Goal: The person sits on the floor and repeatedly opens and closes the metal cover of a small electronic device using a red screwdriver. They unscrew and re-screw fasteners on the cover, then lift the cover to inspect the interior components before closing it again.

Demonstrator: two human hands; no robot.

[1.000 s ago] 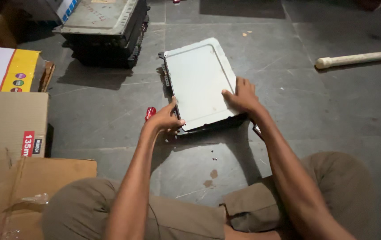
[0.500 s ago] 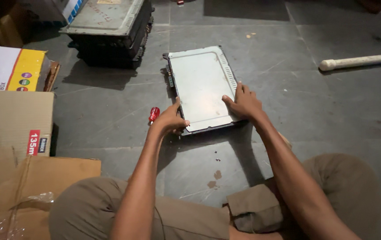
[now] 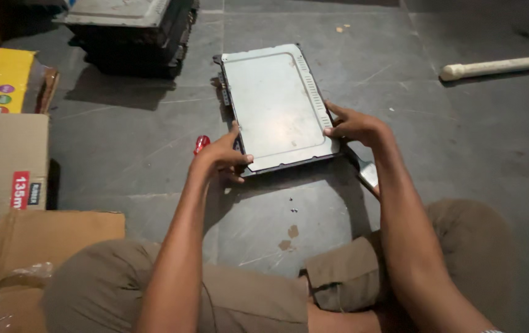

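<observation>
Gripped flat grey metal panel (image 3: 276,106) on stone floor (image 3: 462,135): left hand (image 3: 222,157) clamped on near-left corner, right hand (image 3: 354,125) on right edge. Red-handled screwdriver (image 3: 201,143) just beside left hand. Bare floor right; stacked units (image 3: 132,31) and cardboard boxes (image 3: 5,166) left.

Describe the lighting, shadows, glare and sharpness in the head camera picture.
Head view: dim, uneven light, brightest on the grey stone floor and darkening toward the top right corner; the flat grey metal panel shows a soft sheen, no hard glare; the stack of dark metal units throws a shadow toward the camera; left hand and right hand look reasonably sharp, the picture slightly soft overall.
</observation>
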